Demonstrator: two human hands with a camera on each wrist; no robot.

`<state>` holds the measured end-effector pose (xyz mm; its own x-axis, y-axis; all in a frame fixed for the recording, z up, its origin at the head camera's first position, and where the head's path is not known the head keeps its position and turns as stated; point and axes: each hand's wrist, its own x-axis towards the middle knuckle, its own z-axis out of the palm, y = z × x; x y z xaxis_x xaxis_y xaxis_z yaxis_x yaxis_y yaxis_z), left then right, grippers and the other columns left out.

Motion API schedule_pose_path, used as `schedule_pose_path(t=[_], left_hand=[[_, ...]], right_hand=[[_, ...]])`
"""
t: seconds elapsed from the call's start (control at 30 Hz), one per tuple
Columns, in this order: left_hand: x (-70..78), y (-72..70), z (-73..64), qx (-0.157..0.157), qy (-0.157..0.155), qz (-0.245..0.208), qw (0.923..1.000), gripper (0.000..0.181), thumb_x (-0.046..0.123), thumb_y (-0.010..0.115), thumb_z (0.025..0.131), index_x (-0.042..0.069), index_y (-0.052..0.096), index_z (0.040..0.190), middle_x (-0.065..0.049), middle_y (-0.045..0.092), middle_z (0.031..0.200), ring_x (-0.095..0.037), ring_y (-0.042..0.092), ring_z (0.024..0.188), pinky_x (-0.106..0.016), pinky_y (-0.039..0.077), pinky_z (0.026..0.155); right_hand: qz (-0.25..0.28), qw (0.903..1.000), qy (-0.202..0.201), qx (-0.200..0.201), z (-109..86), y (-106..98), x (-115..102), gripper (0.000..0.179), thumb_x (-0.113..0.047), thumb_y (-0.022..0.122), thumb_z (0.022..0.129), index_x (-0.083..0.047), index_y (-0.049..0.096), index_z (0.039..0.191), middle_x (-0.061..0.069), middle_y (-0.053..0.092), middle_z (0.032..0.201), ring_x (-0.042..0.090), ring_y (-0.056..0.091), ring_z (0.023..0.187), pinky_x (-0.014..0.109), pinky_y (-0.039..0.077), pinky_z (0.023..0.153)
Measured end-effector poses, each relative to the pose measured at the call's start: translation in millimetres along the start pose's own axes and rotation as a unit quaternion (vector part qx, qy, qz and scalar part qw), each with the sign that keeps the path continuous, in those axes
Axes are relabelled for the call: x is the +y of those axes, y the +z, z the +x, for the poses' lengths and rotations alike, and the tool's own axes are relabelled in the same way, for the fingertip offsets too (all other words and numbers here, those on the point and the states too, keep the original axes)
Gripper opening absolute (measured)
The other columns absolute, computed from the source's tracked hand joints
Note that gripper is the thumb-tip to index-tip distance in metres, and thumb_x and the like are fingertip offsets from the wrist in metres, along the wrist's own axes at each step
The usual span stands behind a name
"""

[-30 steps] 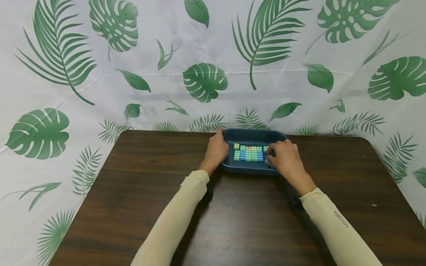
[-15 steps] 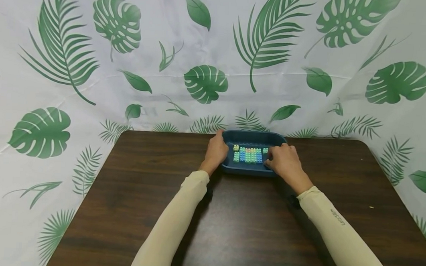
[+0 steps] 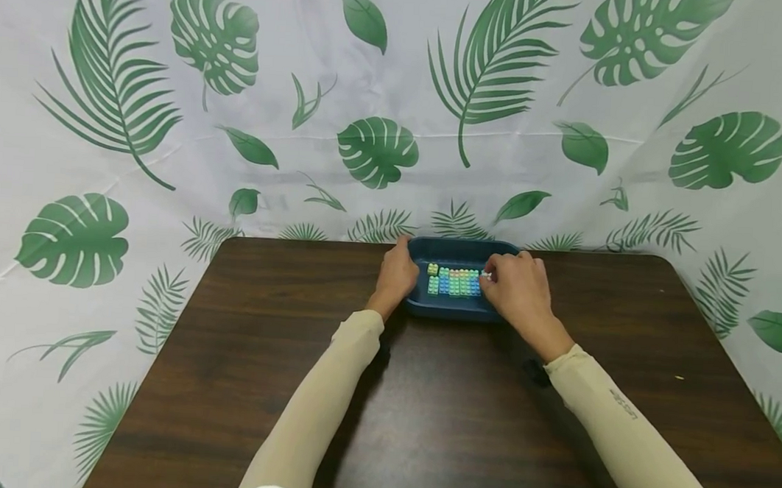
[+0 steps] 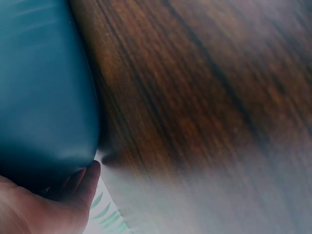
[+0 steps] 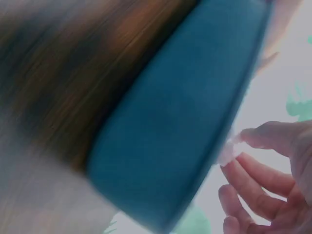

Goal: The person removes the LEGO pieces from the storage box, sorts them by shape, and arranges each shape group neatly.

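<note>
A dark blue tray (image 3: 462,312) with raised walls stands near the table's back edge. My left hand (image 3: 398,272) grips its left end; the left wrist view shows the fingers (image 4: 87,183) against the tray's corner. Between thumb and fingertips my right hand (image 3: 520,286) pinches a small pale toy brick (image 5: 227,152), over the right part of the tray. Left of it, a block of joined green, blue and pinkish studded bricks (image 3: 458,283) lies in the tray. A separate yellowish brick (image 3: 433,269) sits at that block's back left. My right hand hides the tray's right end.
The dark wooden table (image 3: 449,409) reaches out to both sides and toward me. Behind it hangs a white cloth (image 3: 265,105) printed with green leaves. A tiny yellow scrap (image 3: 679,377) lies on the table's right side.
My right hand has shifted left and slightly back over the tray, and a pale brick now shows at its fingertips beside the joined bricks. My left hand stays on the tray.
</note>
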<state>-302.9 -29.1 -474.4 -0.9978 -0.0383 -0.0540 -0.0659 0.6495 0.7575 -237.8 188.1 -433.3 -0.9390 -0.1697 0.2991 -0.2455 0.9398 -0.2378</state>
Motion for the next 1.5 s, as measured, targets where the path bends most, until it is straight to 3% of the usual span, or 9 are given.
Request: schedule_pose_path(t=[0.13, 0.23, 0.33, 0.63, 0.83, 1.0, 1.17, 1.37, 1.5], left_hand=[[1.0, -0.4, 0.6, 0.000, 0.001, 0.002, 1.0000, 0.053, 0.003, 0.048, 0.108, 0.015, 0.042, 0.159, -0.014, 0.069, 0.137, -0.029, 0.070, 0.122, -0.046, 0.060, 0.098], [1.2, -0.7, 0.3, 0.000, 0.002, 0.006, 1.0000, 0.053, 0.002, 0.048, 0.108, 0.016, 0.042, 0.159, -0.014, 0.072, 0.124, -0.028, 0.072, 0.112, -0.044, 0.059, 0.091], [1.0, -0.8, -0.4, 0.004, 0.006, 0.009, 0.9999, 0.053, 0.002, 0.049, 0.107, 0.015, 0.043, 0.158, -0.014, 0.072, 0.119, -0.029, 0.072, 0.109, -0.044, 0.059, 0.088], [-0.5, -0.9, -0.5, 0.011, 0.012, 0.019, 0.9997, 0.053, 0.002, 0.050, 0.106, 0.013, 0.045, 0.157, -0.015, 0.068, 0.139, -0.031, 0.069, 0.123, -0.047, 0.059, 0.100], [1.2, -0.5, -0.2, 0.012, 0.006, 0.016, 0.9998, 0.054, 0.002, 0.051, 0.106, 0.013, 0.043, 0.158, -0.014, 0.064, 0.147, -0.031, 0.067, 0.128, -0.047, 0.058, 0.104], [0.0, 1.4, 0.3, 0.007, 0.007, 0.012, 0.9999, 0.054, 0.002, 0.049, 0.107, 0.014, 0.042, 0.160, -0.015, 0.066, 0.141, -0.031, 0.069, 0.122, -0.048, 0.059, 0.099], [-1.3, 1.8, 0.9, 0.008, 0.012, 0.018, 0.9997, 0.054, 0.002, 0.048, 0.107, 0.013, 0.042, 0.159, -0.015, 0.068, 0.137, -0.030, 0.070, 0.119, -0.047, 0.059, 0.097], [-1.3, 0.5, 0.2, 0.011, 0.020, 0.013, 0.9997, 0.054, 0.001, 0.047, 0.107, 0.014, 0.042, 0.159, -0.015, 0.070, 0.113, -0.030, 0.071, 0.098, -0.043, 0.055, 0.080], [-1.9, 1.3, 0.0, 0.011, 0.018, 0.013, 0.9997, 0.054, 0.002, 0.047, 0.107, 0.015, 0.042, 0.159, -0.014, 0.070, 0.115, -0.029, 0.071, 0.100, -0.042, 0.056, 0.080]], right_hand=[[0.016, 0.9984, -0.021, 0.049, -8.6, -11, -26, 0.018, -0.026, 0.080, 0.094, -0.008, 0.078, 0.094, 0.009, 0.075, 0.082, 0.028, 0.064, 0.072, 0.045, 0.052, 0.068], [0.036, 0.9966, -0.042, 0.061, -18.2, -16, -46, 0.018, -0.027, 0.082, 0.093, -0.009, 0.078, 0.093, 0.007, 0.077, 0.083, 0.024, 0.066, 0.068, 0.041, 0.054, 0.060], [0.060, 0.9952, -0.056, 0.054, -28.7, -17, -64, 0.017, -0.027, 0.083, 0.091, -0.011, 0.076, 0.092, 0.005, 0.076, 0.084, 0.021, 0.067, 0.070, 0.038, 0.055, 0.059], [0.083, 0.9937, -0.076, 0.000, -56.7, -8, -96, 0.014, -0.022, 0.086, 0.089, -0.013, 0.075, 0.085, -0.001, 0.069, 0.076, 0.012, 0.059, 0.067, 0.031, 0.051, 0.059], [0.055, 0.9941, -0.067, -0.065, -66.2, 11, -102, 0.017, -0.021, 0.086, 0.088, -0.014, 0.073, 0.079, -0.002, 0.064, 0.071, 0.013, 0.061, 0.064, 0.035, 0.054, 0.059], [0.031, 0.9915, -0.057, -0.113, -70.3, 27, -99, 0.032, -0.020, 0.085, 0.089, -0.017, 0.063, 0.067, -0.004, 0.056, 0.062, 0.015, 0.058, 0.059, 0.034, 0.049, 0.054], [0.029, 0.9908, -0.060, -0.118, -73.2, 35, -95, 0.030, -0.018, 0.086, 0.088, -0.017, 0.062, 0.070, -0.003, 0.057, 0.064, 0.015, 0.058, 0.058, 0.032, 0.048, 0.051], [0.032, 0.9903, -0.069, -0.117, -70.8, 37, -96, 0.030, -0.021, 0.089, 0.087, -0.017, 0.062, 0.073, -0.001, 0.059, 0.064, 0.017, 0.061, 0.057, 0.032, 0.049, 0.050], [0.036, 0.9888, -0.064, -0.130, -68.4, 38, -96, 0.031, -0.026, 0.089, 0.087, -0.018, 0.064, 0.072, -0.002, 0.057, 0.060, 0.017, 0.060, 0.055, 0.031, 0.048, 0.049]])
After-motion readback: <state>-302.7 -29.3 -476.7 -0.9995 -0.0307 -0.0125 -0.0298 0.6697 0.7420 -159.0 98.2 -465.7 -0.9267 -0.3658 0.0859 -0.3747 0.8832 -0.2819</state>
